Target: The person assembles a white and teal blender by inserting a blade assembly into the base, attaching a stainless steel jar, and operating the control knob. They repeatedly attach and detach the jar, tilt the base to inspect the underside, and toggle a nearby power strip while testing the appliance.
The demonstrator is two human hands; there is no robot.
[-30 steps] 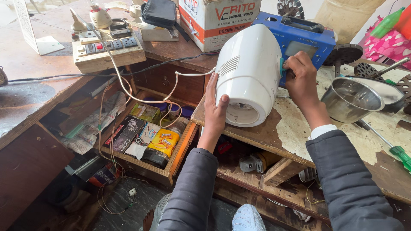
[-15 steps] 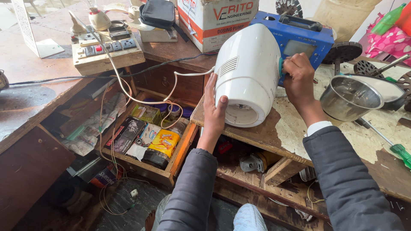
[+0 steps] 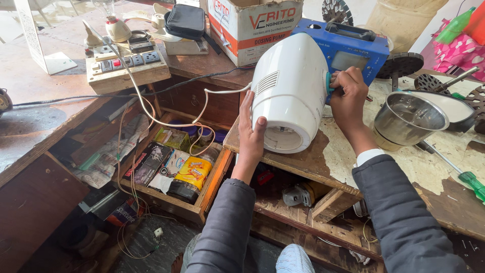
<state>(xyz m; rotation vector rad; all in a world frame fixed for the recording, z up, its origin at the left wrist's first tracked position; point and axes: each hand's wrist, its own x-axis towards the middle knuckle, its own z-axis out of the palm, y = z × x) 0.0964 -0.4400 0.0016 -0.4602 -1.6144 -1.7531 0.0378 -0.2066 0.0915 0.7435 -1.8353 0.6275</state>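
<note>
Lying on its side at the near edge of a worn wooden workbench point(image 3: 348, 167), a white appliance housing point(image 3: 290, 91) is steadied by two hands. The left hand point(image 3: 251, 132) presses flat and open against its lower side. The right hand point(image 3: 348, 96) is closed around a teal knob point(image 3: 329, 83) on its flank. Just right sits a steel bowl point(image 3: 409, 119); behind, a blue metal case point(image 3: 348, 48) and a cardboard box point(image 3: 252, 25).
</note>
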